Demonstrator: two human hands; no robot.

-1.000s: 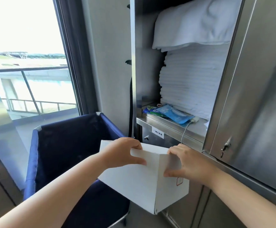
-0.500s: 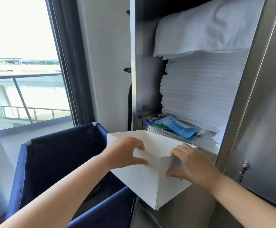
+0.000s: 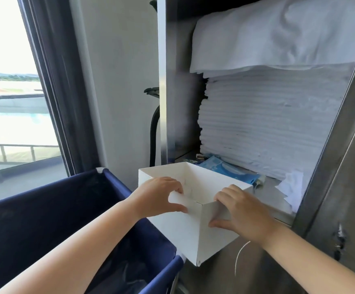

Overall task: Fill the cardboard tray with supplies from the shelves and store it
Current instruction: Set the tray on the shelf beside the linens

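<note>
Both hands pinch near rim: left hand (image 3: pixel 158 196), right hand (image 3: pixel 241 211). Empty cardboard tray (image 3: pixel 185 236) held level at shelf (image 3: pixel 276 188), presumably for loading.

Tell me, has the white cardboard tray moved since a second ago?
Yes. The cardboard tray has risen against the steel shelf: its far rim sat below the shelf edge, and now it overlaps the blue packet lying there.
</note>
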